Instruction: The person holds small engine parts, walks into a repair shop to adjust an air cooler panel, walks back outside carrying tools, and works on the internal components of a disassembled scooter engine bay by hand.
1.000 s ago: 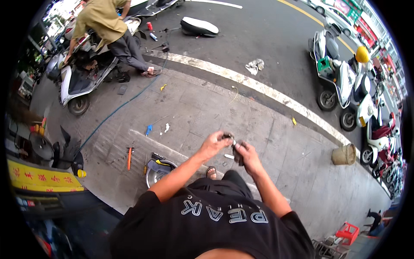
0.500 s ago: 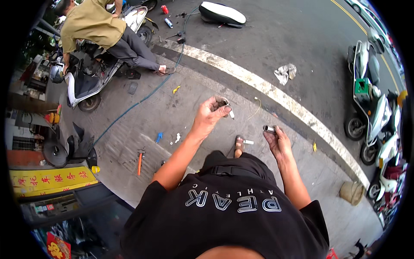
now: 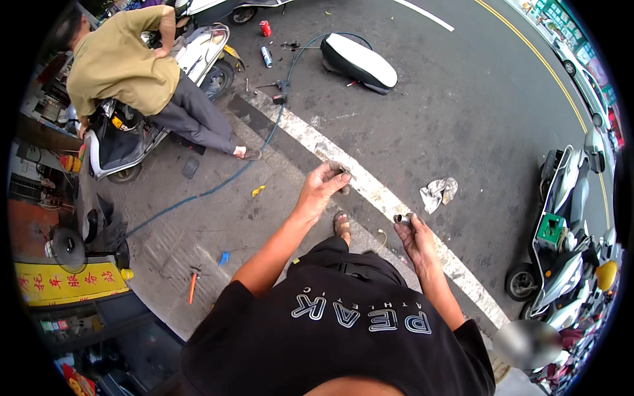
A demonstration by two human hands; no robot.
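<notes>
My left hand (image 3: 320, 188) is raised in front of me and pinches a small dark metal part (image 3: 342, 171) at the fingertips. My right hand (image 3: 411, 236) is lower and to the right, palm up, and holds a short metal cylinder (image 3: 401, 218) between thumb and fingers. The two hands are apart. Below them I see my sandalled foot (image 3: 341, 226) on the paved ground and my black shirt.
A person in an olive shirt (image 3: 115, 63) bends over a white scooter (image 3: 132, 132) at upper left. A blue hose (image 3: 218, 188), an orange-handled tool (image 3: 191, 286), a detached seat (image 3: 360, 63), a crumpled rag (image 3: 438, 193), a white road line and parked scooters (image 3: 561, 237) surround me.
My hands, joined on the parts a second ago, have separated, each keeping one piece. The view has swung right toward the road as I stood or stepped forward.
</notes>
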